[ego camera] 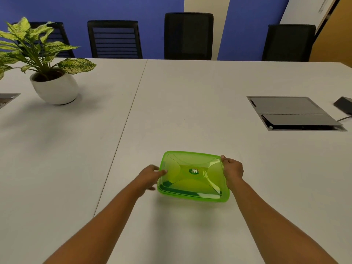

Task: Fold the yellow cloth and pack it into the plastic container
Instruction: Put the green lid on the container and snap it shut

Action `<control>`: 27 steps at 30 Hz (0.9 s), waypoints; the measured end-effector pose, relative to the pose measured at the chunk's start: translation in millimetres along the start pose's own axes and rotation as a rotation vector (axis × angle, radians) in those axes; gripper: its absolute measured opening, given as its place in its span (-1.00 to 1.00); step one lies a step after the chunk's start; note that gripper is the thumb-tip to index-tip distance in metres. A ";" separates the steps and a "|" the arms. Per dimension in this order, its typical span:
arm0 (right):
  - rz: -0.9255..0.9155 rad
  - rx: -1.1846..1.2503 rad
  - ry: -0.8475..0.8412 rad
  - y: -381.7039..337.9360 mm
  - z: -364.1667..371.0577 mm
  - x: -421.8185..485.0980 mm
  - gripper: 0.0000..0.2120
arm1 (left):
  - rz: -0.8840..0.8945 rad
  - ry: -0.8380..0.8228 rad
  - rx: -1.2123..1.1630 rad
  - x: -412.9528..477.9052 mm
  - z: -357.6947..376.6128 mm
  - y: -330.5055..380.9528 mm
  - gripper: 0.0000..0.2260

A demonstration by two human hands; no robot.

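A square plastic container (192, 194) with a translucent green lid (182, 180) stands on the white table, near the front middle. The lid is on and bears a small round sticker at its centre. My left hand (150, 175) touches the lid's left edge with its fingertips. My right hand (232, 171) grips the lid's right edge near the far right corner. Something yellowish shows dimly through the lid; I cannot tell whether it is the yellow cloth.
A potted plant in a white pot (55, 88) stands at the back left. A grey cable hatch (293, 113) is set into the table at the right, with a dark device (343, 104) and cord beyond it. Black chairs (188, 36) line the far edge.
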State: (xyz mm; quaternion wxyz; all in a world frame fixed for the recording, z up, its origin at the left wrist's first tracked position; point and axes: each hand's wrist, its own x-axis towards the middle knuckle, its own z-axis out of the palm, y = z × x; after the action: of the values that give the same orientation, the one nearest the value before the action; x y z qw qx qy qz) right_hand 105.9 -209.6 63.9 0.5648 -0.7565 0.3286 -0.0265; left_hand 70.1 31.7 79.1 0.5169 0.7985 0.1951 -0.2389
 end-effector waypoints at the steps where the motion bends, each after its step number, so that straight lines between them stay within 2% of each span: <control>1: 0.004 0.004 -0.001 0.4 0.0 0.4 -0.65 | 0.022 0.022 0.001 6.3 1.8 6.8 -0.54; 4: 0.006 0.016 -0.001 2.4 1.0 3.2 -0.69 | 0.096 0.077 0.056 25.5 6.0 25.1 -0.55; 9: -0.004 0.014 0.003 5.5 3.2 7.2 -0.69 | 0.225 0.132 0.332 49.2 12.1 32.1 -0.64; 14: -0.026 -0.002 0.011 7.5 5.9 10.8 -0.69 | 0.253 0.178 0.307 56.5 15.0 25.0 -0.67; 16: -0.043 -0.011 0.019 9.3 6.4 11.7 -0.69 | 0.219 0.265 0.315 52.4 19.6 18.1 -0.62; 20: -0.068 -0.027 0.032 12.5 7.5 14.1 -0.69 | 0.041 0.469 0.360 37.2 33.4 -0.2 -0.49; 27: -0.092 -0.050 0.033 16.8 9.7 17.3 -0.68 | -0.036 0.493 0.399 22.7 48.2 -13.6 -0.45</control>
State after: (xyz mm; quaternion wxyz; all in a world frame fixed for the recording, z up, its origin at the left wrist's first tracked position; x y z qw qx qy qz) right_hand 115.6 -213.0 40.0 0.5382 -0.7843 0.3034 -0.0568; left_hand 72.2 -5.8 39.0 0.2830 0.9144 0.2778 -0.0810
